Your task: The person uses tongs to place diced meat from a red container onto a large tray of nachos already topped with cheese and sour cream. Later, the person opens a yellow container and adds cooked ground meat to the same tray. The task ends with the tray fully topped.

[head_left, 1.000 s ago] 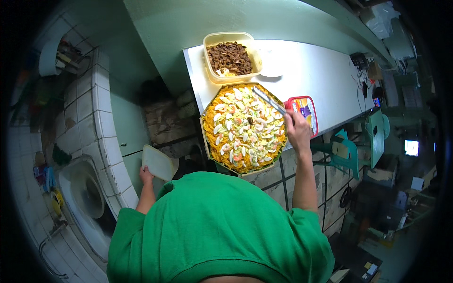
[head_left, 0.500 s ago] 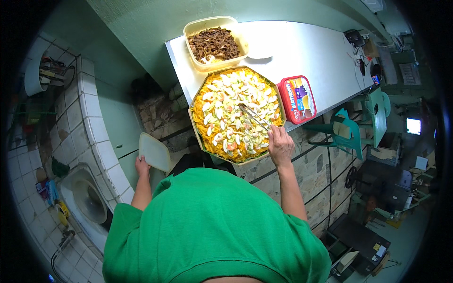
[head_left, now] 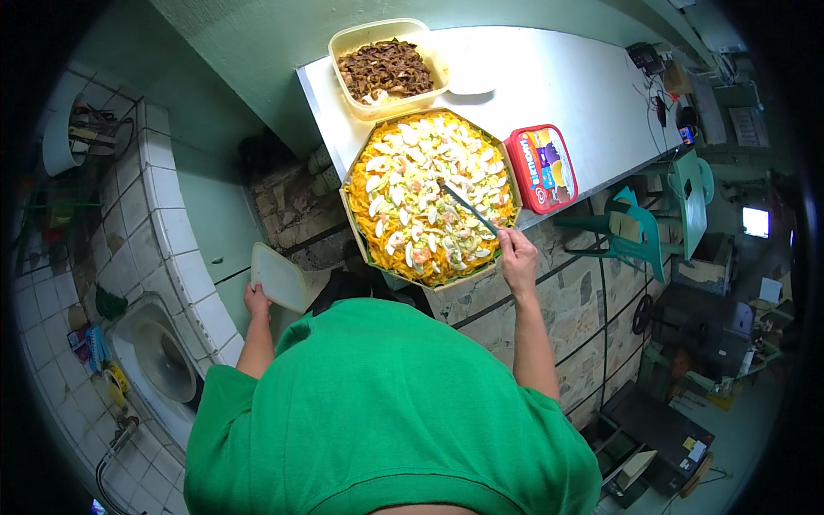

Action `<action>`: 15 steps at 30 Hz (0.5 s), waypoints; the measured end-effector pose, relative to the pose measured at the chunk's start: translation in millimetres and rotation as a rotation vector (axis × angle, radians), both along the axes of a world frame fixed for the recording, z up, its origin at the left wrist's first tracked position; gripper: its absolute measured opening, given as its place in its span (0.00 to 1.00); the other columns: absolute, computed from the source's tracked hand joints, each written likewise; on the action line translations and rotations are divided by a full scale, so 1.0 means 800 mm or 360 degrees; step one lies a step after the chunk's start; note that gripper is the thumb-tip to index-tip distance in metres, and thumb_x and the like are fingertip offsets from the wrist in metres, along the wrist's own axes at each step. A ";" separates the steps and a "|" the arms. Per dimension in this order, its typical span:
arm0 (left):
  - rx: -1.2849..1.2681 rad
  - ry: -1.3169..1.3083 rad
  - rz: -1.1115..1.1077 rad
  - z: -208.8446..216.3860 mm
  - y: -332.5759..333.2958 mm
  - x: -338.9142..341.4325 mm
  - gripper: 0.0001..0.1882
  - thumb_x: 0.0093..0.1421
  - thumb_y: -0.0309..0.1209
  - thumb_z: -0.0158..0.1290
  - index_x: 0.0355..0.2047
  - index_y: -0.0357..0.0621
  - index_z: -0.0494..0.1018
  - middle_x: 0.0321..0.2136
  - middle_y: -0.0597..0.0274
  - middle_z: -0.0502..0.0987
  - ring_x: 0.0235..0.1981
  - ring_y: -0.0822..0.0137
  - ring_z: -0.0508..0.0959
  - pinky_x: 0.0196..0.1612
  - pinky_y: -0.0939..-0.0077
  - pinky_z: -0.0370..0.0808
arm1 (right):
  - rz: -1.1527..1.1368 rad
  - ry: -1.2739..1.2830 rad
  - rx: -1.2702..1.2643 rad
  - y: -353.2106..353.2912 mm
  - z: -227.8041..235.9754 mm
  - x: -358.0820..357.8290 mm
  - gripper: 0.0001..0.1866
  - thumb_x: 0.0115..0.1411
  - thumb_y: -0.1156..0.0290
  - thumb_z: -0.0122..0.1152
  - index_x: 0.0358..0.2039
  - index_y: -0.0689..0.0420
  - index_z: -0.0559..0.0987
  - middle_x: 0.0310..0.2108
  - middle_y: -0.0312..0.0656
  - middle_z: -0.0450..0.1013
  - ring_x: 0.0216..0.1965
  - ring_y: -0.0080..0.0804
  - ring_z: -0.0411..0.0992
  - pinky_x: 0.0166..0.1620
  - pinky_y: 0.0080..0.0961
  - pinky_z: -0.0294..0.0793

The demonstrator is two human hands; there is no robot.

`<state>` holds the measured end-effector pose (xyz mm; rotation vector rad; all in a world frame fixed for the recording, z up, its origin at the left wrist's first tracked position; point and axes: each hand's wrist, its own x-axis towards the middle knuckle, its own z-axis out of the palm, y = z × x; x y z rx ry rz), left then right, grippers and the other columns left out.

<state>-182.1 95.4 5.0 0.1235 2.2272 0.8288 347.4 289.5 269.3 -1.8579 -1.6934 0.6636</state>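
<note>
An octagonal tray (head_left: pixel 353 225) of yellow noodles (head_left: pixel 390 249) sits at the table's near end. Sliced boiled egg, shrimp and chopped greens cover the noodles. My right hand (head_left: pixel 518 260) grips slim tongs (head_left: pixel 472 209) at the tray's near right edge, their tips down on the topping near the middle. Low at my left side, my left hand (head_left: pixel 257 299) holds a pale, rounded plastic lid (head_left: pixel 280 277) by its edge. Behind the tray stands a cream plastic container (head_left: pixel 440 73) partly filled with brown shredded pieces (head_left: pixel 386 70).
A red-rimmed tub (head_left: pixel 542 169) stands right of the tray. A white lid or dish (head_left: pixel 472 75) lies beside the cream container on the white table (head_left: pixel 558 94). A tiled sink (head_left: pixel 154 365) is at my left. Green plastic chairs (head_left: pixel 633 233) stand at the right.
My right hand has turned the tongs, so they now show edge-on as one dark bar, and their tips remain on the topping. The left hand still holds the lid.
</note>
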 end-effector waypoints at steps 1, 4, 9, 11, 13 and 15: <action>0.0076 -0.0033 0.0020 -0.001 0.000 0.000 0.16 0.67 0.34 0.47 0.52 0.42 0.69 0.37 0.55 0.76 0.34 0.64 0.78 0.29 0.68 0.80 | 0.0022 -0.0027 -0.0004 0.003 -0.005 -0.003 0.11 0.63 0.67 0.54 0.38 0.58 0.81 0.30 0.47 0.75 0.34 0.46 0.75 0.37 0.35 0.72; 0.0157 -0.0102 0.0108 -0.004 -0.001 -0.001 0.16 0.67 0.34 0.47 0.52 0.42 0.69 0.37 0.55 0.76 0.35 0.63 0.78 0.30 0.67 0.80 | 0.0082 -0.0237 0.0082 0.009 -0.007 -0.004 0.10 0.63 0.67 0.54 0.38 0.58 0.80 0.31 0.47 0.75 0.34 0.48 0.75 0.37 0.37 0.72; 0.0144 -0.0080 0.0104 -0.004 -0.001 0.002 0.15 0.67 0.35 0.47 0.52 0.43 0.69 0.37 0.56 0.76 0.34 0.63 0.78 0.29 0.68 0.79 | 0.0092 -0.0475 0.0165 0.011 0.012 -0.003 0.10 0.63 0.66 0.54 0.38 0.56 0.80 0.32 0.47 0.75 0.35 0.50 0.74 0.37 0.40 0.72; 0.0137 -0.0070 0.0139 -0.004 -0.002 0.004 0.15 0.67 0.35 0.47 0.51 0.43 0.69 0.36 0.57 0.76 0.33 0.64 0.78 0.28 0.69 0.78 | 0.0072 -0.0499 0.0194 0.012 0.021 -0.003 0.10 0.64 0.66 0.53 0.38 0.56 0.80 0.32 0.46 0.74 0.34 0.50 0.74 0.37 0.40 0.72; 0.0137 -0.0074 0.0168 -0.003 -0.004 0.005 0.15 0.67 0.36 0.47 0.50 0.43 0.70 0.36 0.57 0.76 0.33 0.64 0.78 0.27 0.69 0.77 | 0.0086 -0.0524 0.0149 0.014 0.025 -0.003 0.10 0.64 0.66 0.53 0.38 0.55 0.80 0.32 0.45 0.74 0.34 0.49 0.74 0.37 0.39 0.72; 0.0105 -0.0103 0.0220 -0.004 -0.006 0.006 0.14 0.67 0.36 0.47 0.49 0.44 0.71 0.35 0.58 0.77 0.32 0.65 0.77 0.27 0.69 0.77 | 0.0088 -0.0537 0.0135 0.016 0.027 -0.003 0.10 0.64 0.65 0.52 0.38 0.55 0.80 0.32 0.45 0.74 0.34 0.49 0.74 0.37 0.39 0.72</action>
